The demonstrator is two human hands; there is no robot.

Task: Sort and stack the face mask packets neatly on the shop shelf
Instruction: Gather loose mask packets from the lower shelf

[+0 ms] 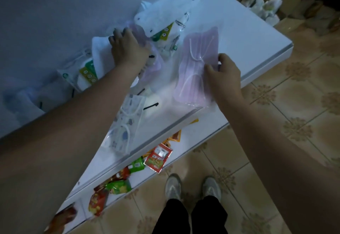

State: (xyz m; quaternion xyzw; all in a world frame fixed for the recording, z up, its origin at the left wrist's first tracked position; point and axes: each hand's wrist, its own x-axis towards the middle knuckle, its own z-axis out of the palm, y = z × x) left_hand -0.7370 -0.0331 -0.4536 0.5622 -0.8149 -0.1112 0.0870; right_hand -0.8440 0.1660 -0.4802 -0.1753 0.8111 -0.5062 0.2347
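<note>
A clear packet of pink face masks (197, 64) lies on the white shop shelf (257, 37), and my right hand (223, 70) pinches its right edge. My left hand (127, 48) reaches into a loose pile of packets at the back, fingers curled over a white mask packet (100, 49) beside another pink packet (152, 66). White masks in packets with green and yellow labels (163, 18) sit further back. A patterned white and blue mask packet (127, 121) lies near the shelf's front edge.
A lower shelf (207, 125) holds several red and green snack sachets (158, 157). The floor is tiled beige, with my feet (191, 187) below. White bagged goods (263, 3) stand on the floor past the shelf's far end. A grey wall backs the shelf.
</note>
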